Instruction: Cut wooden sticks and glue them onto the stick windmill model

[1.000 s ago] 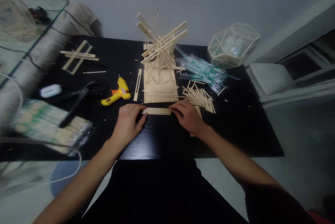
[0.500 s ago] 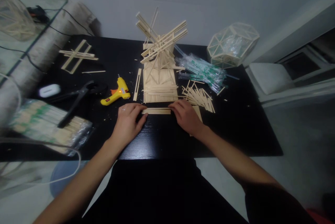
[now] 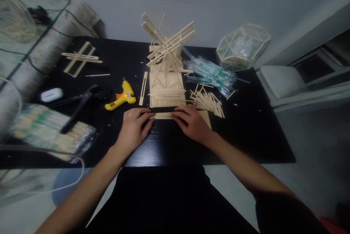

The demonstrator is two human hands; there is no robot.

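Shifted inward since the earlier frame: right hand point(image 3: 193, 124) and, more slightly, left hand point(image 3: 135, 124), so that less of the sticks point(image 3: 163, 116) showed between them.

Right hand: mostly closed, fingers curled, the sticks' right end between thumb and fingertips. Left hand: mostly closed likewise, thumb and forefinger about the left end. How firmly either pinched could not be told.

Sticks, position: low over or flat on the black table point(image 3: 166, 150), directly between the hands, just in front of the base point(image 3: 166, 104) of the windmill point(image 3: 168, 50) and apart from it. Long axis ran crosswise, from one hand to the other, roughly parallel to the table's near edge. Neither hand was nearer; each touched its own end.

Sticks, appearance: several, pale, slim, straight, laid side by side in a narrow band. Count too fine to make out; both ends were covered by fingers.

Also present: glue gun point(image 3: 123, 96), yellow, lay beyond the left hand; loose pile point(image 3: 209, 102) of short pale pieces, fanned out, lay beyond the right hand; panel point(image 3: 206, 116), pale, showed partly from behind the right hand.
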